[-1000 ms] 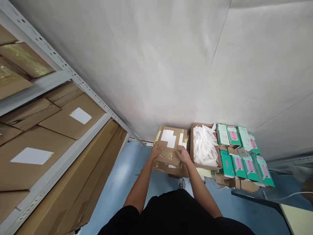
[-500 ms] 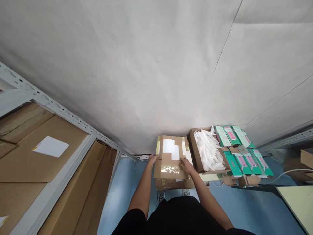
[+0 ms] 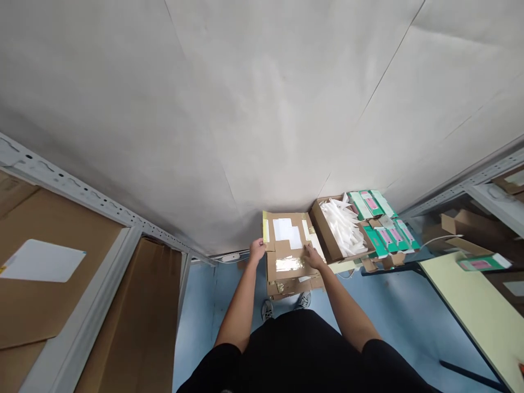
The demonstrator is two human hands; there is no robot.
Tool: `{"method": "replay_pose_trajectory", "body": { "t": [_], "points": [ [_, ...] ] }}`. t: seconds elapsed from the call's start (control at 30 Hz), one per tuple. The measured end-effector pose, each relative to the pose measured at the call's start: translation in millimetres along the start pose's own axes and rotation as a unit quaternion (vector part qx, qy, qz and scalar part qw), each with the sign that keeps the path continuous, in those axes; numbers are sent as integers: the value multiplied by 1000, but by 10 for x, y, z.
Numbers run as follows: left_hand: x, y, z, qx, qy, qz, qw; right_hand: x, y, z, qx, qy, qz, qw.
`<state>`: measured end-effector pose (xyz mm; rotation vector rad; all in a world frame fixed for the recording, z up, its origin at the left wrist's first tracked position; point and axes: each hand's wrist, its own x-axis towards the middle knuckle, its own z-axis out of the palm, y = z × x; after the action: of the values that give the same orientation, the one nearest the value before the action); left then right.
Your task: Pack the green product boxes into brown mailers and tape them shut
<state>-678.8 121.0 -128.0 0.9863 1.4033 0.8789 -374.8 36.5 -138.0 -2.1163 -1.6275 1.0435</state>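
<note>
A taped cardboard box [image 3: 282,255] with white paper labels [image 3: 287,232] lies before me, on top of other cardboard. At its left edge my left hand [image 3: 257,250] is closed on the rim of the cardboard, beside a strip of yellow tape [image 3: 265,224]. My right hand [image 3: 313,256] rests on the right part of the box top, fingers stretched out over the cardboard. Clear shiny tape [image 3: 290,264] crosses the near part of the top. Just right of it stands an open carton [image 3: 323,232] full of white plastic pieces [image 3: 344,226].
Several green and pink boxes [image 3: 385,234] stand beyond the carton. A shelf rack [image 3: 135,221] with large cartons [image 3: 61,262] rises on the left. A pale table [image 3: 462,295] is at the right, near another rack [image 3: 483,177]. My shoes [image 3: 303,299] show on the blue floor [image 3: 200,305].
My view has swung to the right, bringing in more of the pale table. My left hand has closed on the left rim of the cardboard box. My right hand stays on its top.
</note>
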Motion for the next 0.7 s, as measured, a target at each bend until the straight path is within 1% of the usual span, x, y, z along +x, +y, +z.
{"method": "replay_pose_trajectory", "body": {
  "t": [0.13, 0.23, 0.3, 0.37, 0.43, 0.5, 0.6, 0.7],
  "points": [
    [-63, -39, -60, -29, 3, -24, 999, -98, 55, 16, 124, 43, -22, 991],
    [-120, -94, -148, -71, -6, -59, 996, -160, 72, 64, 161, 91, -27, 982],
    [-154, -121, -226, -93, -9, -70, 993, -167, 54, 86, 163, 126, -5, 979],
    [-190, -133, -310, -94, -9, -73, 993, -136, 15, 84, 158, 149, 47, 975],
    [-239, -134, -380, -91, -4, -88, 992, -75, -31, 57, 153, 146, 100, 972],
    [-302, -138, -412, -94, -1, -110, 989, -2, -73, 16, 156, 123, 124, 972],
    [-412, -162, -361, -86, -13, -140, 986, 78, -102, -46, 173, 98, 122, 972],
    [-520, -186, -220, -81, -36, -140, 986, 76, -81, -93, 198, 92, 107, 970]
  ]
}}
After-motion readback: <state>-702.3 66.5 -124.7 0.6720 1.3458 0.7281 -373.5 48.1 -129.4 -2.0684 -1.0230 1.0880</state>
